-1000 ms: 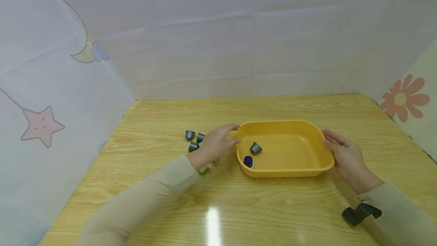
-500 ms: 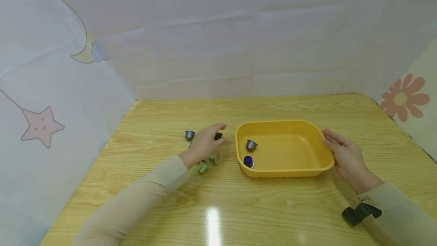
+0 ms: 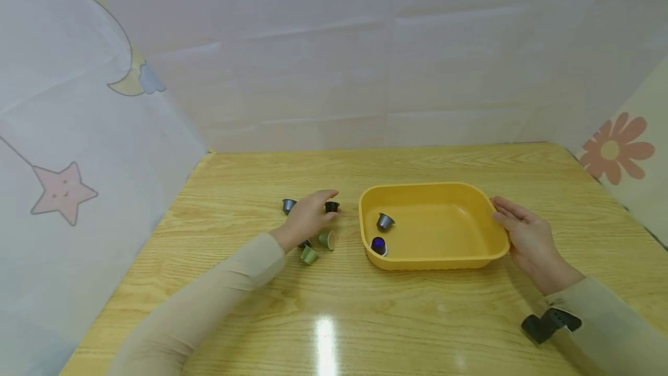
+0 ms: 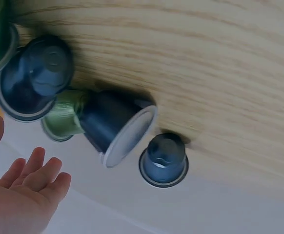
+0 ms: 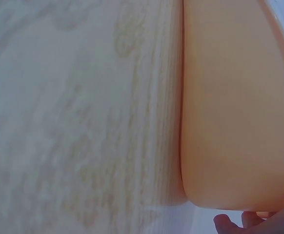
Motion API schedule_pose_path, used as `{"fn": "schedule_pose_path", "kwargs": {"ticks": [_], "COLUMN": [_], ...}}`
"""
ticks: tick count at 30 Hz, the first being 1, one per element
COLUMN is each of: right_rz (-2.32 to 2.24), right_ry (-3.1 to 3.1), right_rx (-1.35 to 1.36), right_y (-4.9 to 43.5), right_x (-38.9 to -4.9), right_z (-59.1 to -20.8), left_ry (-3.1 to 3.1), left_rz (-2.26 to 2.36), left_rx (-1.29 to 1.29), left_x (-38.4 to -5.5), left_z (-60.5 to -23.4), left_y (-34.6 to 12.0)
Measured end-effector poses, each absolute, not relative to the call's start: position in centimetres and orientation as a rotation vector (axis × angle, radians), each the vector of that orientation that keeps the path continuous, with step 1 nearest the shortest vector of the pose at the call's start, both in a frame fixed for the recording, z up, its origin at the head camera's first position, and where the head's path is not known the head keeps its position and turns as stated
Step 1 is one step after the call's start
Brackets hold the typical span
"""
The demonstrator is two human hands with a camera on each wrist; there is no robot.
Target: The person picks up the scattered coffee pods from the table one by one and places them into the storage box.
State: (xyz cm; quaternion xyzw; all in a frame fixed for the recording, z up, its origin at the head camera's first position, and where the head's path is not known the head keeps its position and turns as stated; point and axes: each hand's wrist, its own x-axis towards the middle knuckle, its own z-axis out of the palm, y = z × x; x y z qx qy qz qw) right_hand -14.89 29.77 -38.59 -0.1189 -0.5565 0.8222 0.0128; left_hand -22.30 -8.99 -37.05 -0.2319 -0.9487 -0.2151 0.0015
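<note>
My left hand [image 3: 309,213] is low over a cluster of coffee capsules, thumb and fingers apart on either side of a black capsule [image 3: 331,206]. In the left wrist view the fingers [image 4: 44,170] are extended beside dark capsules. Two green capsules, one upright-sided [image 3: 309,256] and one showing its pale lid [image 3: 327,240], lie just below that hand. My right hand [image 3: 529,239] holds the right end of a yellow tub [image 3: 435,263], thumb at the rim and fingers along the outside. Inside the tub, at the left, are a grey capsule [image 3: 385,222] and a dark blue capsule [image 3: 378,245].
A grey-blue capsule [image 3: 289,206] sits at the cluster's far left, and another dark capsule [image 3: 305,243] is partly hidden under the left wrist. The wooden table [image 3: 396,318] ends at a pale sheet wall [image 3: 313,86]. A black device [image 3: 550,325] is on the right sleeve.
My left hand has drawn back leftward from the tub's left rim to the black capsule. The grey capsule in the tub has shifted slightly left. My right hand stays at the tub's end.
</note>
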Motion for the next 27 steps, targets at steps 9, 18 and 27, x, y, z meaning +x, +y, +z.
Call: {"fn": "schedule_pose_path", "kwargs": {"ticks": [9,18,27], "right_rz": [2.564,2.556,2.567], "right_ry": [-1.719,-1.723,-1.712], "right_rx": [-0.355,-0.364,-0.367], "right_y": [29.8,29.8,29.8], "right_x": [-14.9,-14.9,-14.9], "right_z": [-38.7,-38.6,-38.6], "left_ry": [-3.001,-3.027,-3.094], "left_rz": [-0.526,-0.335,-0.359], "left_rx": [-0.818,-0.839,-0.823], "left_x": [-23.3,-23.7,-24.3], "left_z": [-37.9,-38.2,-38.5], "left_y": [-9.8,-10.2,-10.0]}}
